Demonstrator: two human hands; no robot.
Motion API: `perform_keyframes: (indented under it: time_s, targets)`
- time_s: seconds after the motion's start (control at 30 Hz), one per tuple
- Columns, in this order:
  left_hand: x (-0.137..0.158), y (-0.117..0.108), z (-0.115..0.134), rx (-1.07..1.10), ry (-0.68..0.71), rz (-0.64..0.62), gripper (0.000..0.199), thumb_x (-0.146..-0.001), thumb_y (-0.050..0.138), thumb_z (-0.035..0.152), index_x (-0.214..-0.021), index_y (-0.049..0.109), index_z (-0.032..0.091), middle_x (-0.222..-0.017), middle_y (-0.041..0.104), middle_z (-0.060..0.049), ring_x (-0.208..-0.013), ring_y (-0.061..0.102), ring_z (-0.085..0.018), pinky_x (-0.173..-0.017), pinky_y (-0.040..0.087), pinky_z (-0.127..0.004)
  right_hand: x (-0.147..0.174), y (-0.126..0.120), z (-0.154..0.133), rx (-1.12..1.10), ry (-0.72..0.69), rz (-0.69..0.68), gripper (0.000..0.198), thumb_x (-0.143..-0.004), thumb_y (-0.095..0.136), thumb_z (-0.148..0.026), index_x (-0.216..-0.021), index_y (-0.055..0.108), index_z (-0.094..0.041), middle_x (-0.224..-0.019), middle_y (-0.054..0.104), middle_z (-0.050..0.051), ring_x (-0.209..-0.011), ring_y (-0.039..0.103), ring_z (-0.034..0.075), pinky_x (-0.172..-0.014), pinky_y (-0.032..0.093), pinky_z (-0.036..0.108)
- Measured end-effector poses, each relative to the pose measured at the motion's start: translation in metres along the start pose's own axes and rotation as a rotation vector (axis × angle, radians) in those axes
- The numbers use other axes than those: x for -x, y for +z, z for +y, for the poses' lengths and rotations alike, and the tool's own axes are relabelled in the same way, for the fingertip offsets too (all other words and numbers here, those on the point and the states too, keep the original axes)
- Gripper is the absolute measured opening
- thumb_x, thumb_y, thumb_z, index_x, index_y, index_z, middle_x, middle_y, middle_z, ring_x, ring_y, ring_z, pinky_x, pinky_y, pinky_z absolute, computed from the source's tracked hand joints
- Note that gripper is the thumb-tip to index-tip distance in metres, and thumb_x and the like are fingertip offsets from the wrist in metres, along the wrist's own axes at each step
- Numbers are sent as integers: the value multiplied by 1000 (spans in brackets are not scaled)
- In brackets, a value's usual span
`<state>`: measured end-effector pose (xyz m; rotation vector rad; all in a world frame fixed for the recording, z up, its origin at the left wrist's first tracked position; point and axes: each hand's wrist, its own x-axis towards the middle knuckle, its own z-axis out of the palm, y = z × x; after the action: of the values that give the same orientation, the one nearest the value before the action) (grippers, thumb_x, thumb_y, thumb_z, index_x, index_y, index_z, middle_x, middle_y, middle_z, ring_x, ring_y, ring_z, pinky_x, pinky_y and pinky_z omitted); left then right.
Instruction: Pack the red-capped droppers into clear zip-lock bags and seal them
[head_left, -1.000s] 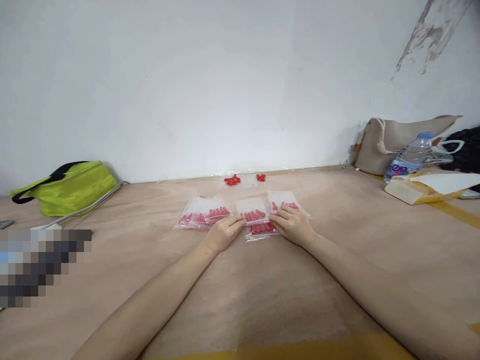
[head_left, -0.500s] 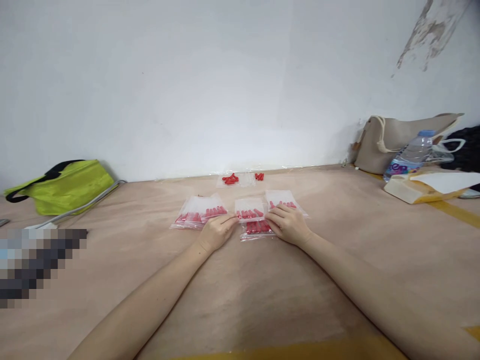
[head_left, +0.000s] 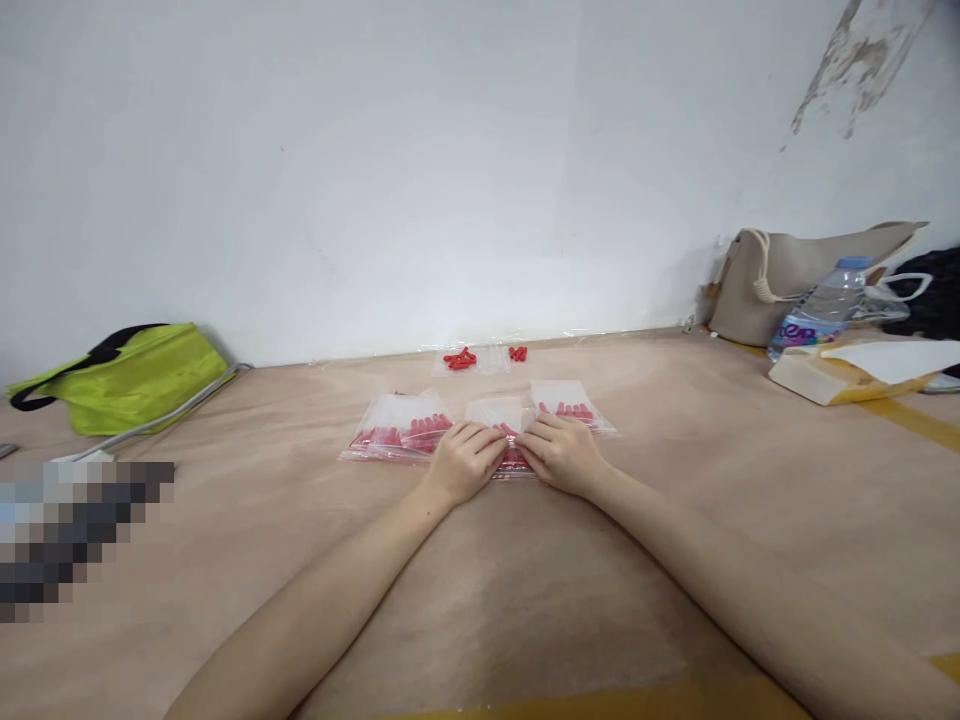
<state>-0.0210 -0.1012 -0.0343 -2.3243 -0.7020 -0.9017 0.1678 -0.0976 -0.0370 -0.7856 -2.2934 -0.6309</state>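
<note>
Both hands meet over a small clear zip bag with red pieces inside, in the middle of the table. My left hand has its fingers together, pinching the bag's near edge from the left. From the right my right hand is closed at the same edge, its fingertips close to the left ones. The fingers hide much of this bag. Under it lie more bags of red pieces. A fanned pile of filled bags is to the left, and another filled bag lies just beyond my right hand.
Loose red pieces rest on clear plastic near the wall, with a smaller red cluster beside them. On the left is a lime-green bag with a grey cable. A beige bag, water bottle and paper packet stand right.
My left hand has slid right along the near edge of the middle bag, closer to my right hand. The right hand has shifted slightly left. More of the bag is now covered.
</note>
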Motion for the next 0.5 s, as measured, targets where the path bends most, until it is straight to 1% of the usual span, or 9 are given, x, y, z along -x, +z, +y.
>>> perform_keyframes:
  time_s: [0.13, 0.27, 0.4, 0.5]
  targets:
    - [0, -2, -1, -78, 97, -8, 8, -81, 50, 16, -81, 58, 17, -82, 65, -1, -74, 56, -12, -72, 41, -30, -2, -1, -5, -25, -5, -5, 20, -84, 42, -20, -79, 61, -17, -67, 58, 3, -70, 46, 14, -57, 27, 27]
    - [0, -4, -1, -118, 172, -6, 8, -80, 50, 13, -80, 57, 16, -81, 65, -1, -74, 55, -12, -74, 41, -30, -1, -1, -7, -34, -14, -8, 20, -85, 42, -19, -78, 60, -17, -67, 58, 2, -68, 46, 13, -56, 26, 27]
    - [-1, -5, -1, -120, 192, -4, 8, -81, 49, 14, -76, 56, 16, -77, 64, 0, -71, 55, -11, -76, 42, -30, 1, -1, -8, -27, -28, 8, 19, -85, 41, -19, -78, 59, -17, -66, 58, 2, -69, 46, 13, -57, 26, 27]
    - [1, -6, -4, -106, 188, -10, 9, -81, 49, 14, -76, 55, 16, -77, 65, 0, -72, 56, -10, -81, 41, -32, 1, -2, -8, -26, -22, 29, 19, -84, 42, -18, -76, 59, -17, -67, 58, 2, -69, 46, 14, -58, 27, 27]
